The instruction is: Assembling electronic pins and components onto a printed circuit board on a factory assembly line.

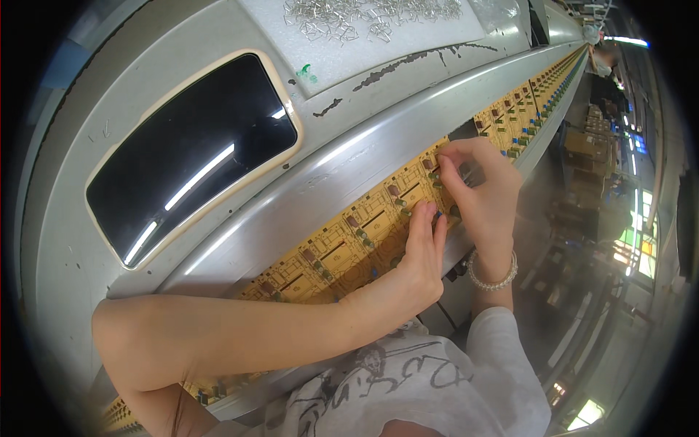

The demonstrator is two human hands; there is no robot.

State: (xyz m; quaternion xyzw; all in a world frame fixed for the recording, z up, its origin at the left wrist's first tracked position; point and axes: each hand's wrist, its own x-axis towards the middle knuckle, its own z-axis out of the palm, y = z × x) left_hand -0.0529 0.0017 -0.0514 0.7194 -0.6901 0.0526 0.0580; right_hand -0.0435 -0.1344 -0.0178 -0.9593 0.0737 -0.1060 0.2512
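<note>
A long run of yellow circuit boards (336, 256) passes diagonally below my hands, fitted with brown, green and blue parts. My right hand (486, 188) is over one board, thumb and forefinger pinched together close to a brown component; whatever they hold is too small or hidden to make out. Just below it, my left hand (421, 255) rests with fingers stretched out and their tips on the same board. Beside those fingertips sits a small blue component (439, 215). A beaded bracelet (493, 271) circles my right wrist.
Metal rails (306, 186) border the boards. Beyond the far rail lie a dark glossy panel with a cream rim (193, 156) and a white sheet (320, 65) strewn with small bent wire pieces (378, 18). Cardboard boxes (588, 142) stand at the right; another person (603, 62) is far back.
</note>
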